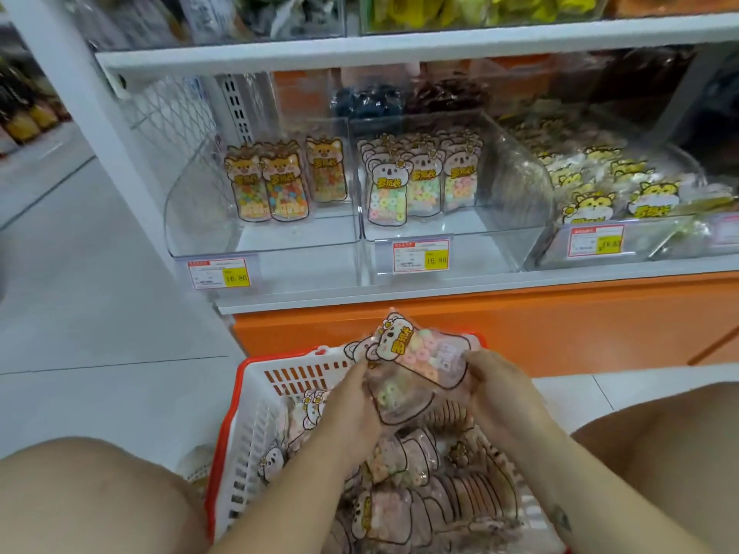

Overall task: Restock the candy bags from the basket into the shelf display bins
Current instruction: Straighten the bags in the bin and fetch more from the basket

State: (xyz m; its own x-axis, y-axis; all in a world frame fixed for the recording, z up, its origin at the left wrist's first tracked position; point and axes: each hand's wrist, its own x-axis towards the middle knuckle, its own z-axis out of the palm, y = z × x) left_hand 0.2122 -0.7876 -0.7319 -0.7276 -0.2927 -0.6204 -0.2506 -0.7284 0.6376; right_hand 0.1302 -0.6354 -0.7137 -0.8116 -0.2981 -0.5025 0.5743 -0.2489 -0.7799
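A bundle of koala-printed candy bags (pixel 420 357) is held above the far end of the red-rimmed basket (pixel 288 379). It is gripped from both sides: the left hand (pixel 352 397) is curled round its left edge and the right hand (pixel 496 389) round its right edge. More bags (pixel 420 493) are heaped in the basket, which is set on the floor just before the shelf (pixel 400 299). Along the shelf's front edge three clear bins are lined up. Matching koala bags (pixel 420 181) are stood upright toward the back of the middle bin (pixel 504 225). Orange animal bags (pixel 268 181) are stood in the left bin (pixel 196 217), and the right bin (pixel 552 253) is filled with yellow ones (pixel 600 193).
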